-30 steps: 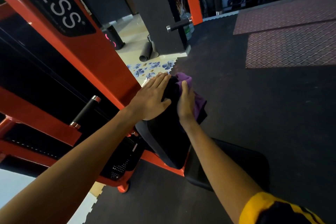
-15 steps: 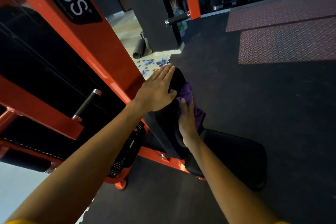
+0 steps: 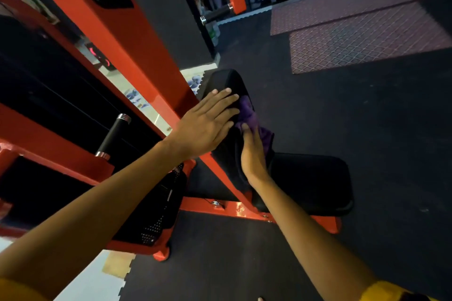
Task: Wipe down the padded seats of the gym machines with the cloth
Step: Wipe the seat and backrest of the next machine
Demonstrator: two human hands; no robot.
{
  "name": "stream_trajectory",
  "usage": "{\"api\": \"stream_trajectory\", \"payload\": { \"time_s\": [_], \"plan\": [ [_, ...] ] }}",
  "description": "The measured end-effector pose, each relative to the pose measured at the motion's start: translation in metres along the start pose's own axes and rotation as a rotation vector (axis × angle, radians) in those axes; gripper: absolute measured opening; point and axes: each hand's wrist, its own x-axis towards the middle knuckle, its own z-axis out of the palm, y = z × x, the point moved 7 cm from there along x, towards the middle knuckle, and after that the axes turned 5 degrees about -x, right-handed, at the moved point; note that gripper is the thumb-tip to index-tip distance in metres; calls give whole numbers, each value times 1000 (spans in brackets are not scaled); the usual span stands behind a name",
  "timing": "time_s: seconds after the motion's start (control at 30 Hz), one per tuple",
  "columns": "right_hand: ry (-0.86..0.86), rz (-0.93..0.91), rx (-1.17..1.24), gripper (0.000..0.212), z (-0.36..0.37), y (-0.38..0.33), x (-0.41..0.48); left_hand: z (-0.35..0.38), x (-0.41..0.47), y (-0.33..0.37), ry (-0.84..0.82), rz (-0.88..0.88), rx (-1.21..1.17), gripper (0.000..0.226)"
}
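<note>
Our right hand [image 3: 252,154] has slid the purple cloth [image 3: 249,115] down from the top of the black back pad [image 3: 227,80] to its middle. We think the top is wiped and the low part is still to do. That hand lies flat and presses the cloth on the pad. Our left hand [image 3: 205,124] rests on the pad's other side, fingers straight. The orange frame [image 3: 137,56] is close on the left. The seat pad [image 3: 318,178] waits lower right, with open floor [image 3: 342,117] beyond.
</note>
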Motion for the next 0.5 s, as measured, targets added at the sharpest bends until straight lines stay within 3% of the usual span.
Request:
{"api": "stream_trajectory", "payload": {
  "time_s": [0.13,0.27,0.33,0.4,0.5],
  "plan": [
    [120,-118,-116,65,-12,37,-45,1,0,1,137,60,15,39],
    [365,142,-61,45,-27,74,-33,0,-1,2,282,110,-2,32],
    [445,135,-109,54,-20,58,-27,0,-2,0,318,117,9,32],
    [511,47,-122,66,-3,29,-35,1,-2,1,348,118,24,31],
    [586,-313,-143,58,21,8,-71,4,-3,1,359,144,44,30]
  ]
}}
